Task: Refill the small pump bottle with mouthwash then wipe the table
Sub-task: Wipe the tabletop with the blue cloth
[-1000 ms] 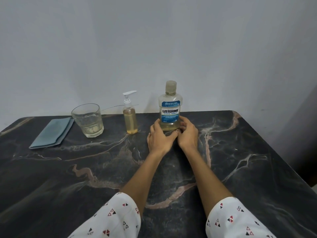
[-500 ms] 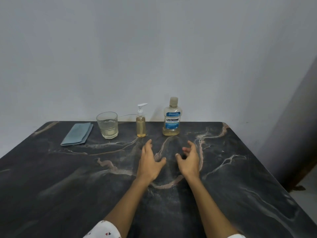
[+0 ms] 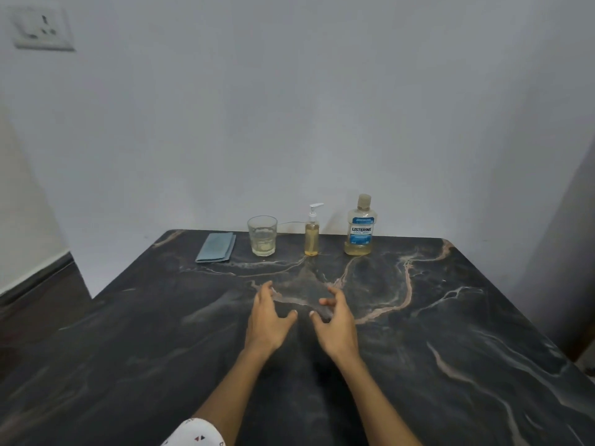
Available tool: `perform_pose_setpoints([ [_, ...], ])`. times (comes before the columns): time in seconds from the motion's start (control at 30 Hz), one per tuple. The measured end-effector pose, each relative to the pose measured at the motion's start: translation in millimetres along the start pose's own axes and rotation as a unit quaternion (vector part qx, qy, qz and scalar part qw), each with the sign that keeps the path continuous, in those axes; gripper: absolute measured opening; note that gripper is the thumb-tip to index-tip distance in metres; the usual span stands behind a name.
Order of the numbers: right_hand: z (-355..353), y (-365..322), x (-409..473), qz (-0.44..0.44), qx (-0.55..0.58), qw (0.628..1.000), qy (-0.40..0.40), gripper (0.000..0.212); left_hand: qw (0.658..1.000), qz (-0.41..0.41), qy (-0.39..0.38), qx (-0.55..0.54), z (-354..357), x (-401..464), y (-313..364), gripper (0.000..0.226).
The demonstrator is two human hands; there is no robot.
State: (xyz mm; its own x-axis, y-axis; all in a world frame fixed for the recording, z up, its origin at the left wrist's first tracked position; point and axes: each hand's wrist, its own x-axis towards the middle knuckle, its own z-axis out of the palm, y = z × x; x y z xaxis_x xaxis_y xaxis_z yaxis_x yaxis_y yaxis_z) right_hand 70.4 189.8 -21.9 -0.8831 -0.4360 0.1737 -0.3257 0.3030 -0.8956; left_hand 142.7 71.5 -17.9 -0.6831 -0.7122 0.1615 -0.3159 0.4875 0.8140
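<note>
Left hand point(image 3: 269, 320): empty, fingers spread and loosely extended, above the dark marble table point(image 3: 128, 349), thumb pointing toward the other hand.
Right hand point(image 3: 336, 320): empty, fingers apart and slightly curved, just beside the left hand — thumbs close but not touching.
Listerine mouthwash bottle point(image 3: 360, 225): upright, cap on, well beyond the right hand at the table's far edge; pale yellow liquid low in the base.
Small pump bottle point(image 3: 312, 231): upright, white pump head fitted, well beyond both hands, roughly in line with the gap between them; amber liquid inside.
Drinking glass point(image 3: 262, 235): upright, beyond the left hand, left of the pump bottle — a little clear liquid at the bottom.
Folded blue cloth point(image 3: 216, 252): flat, beyond and left of the left hand, beside the glass.
Patterned white sleeve point(image 3: 196, 434): on the left arm, at the lower edge.
Wall socket point(image 3: 43, 29): high on the wall, far up and left of the hands.
</note>
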Motion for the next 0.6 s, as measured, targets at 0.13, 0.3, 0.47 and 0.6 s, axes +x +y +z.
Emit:
perform_pose_setpoints([
  [0.13, 26.1, -17.4, -6.0, -0.010, -0.002, 1.000, -0.019, 0.059, 1.000, -0.014, 0.027, 0.004, -30.2, 2.0, -15.9, 0.074],
  [0.3, 57.6, -34.5, -6.7, -0.022, -0.001, 0.998, -0.057, 0.058, 0.998, -0.034, 0.051, 0.011, -56.0, 8.4, -34.0, 0.074],
  [0.47, 90.8, -48.1, 5.5, -0.025, 0.002, 0.995, -0.093, 0.057, 0.996, -0.051, 0.070, 0.025, -76.9, 25.7, -49.2, 0.071],
  [0.6, 122.6, -56.2, 30.6, -0.029, -0.016, 0.991, -0.130, 0.057, 0.993, -0.067, 0.074, 0.057, -93.0, 52.1, -67.6, 0.073],
])
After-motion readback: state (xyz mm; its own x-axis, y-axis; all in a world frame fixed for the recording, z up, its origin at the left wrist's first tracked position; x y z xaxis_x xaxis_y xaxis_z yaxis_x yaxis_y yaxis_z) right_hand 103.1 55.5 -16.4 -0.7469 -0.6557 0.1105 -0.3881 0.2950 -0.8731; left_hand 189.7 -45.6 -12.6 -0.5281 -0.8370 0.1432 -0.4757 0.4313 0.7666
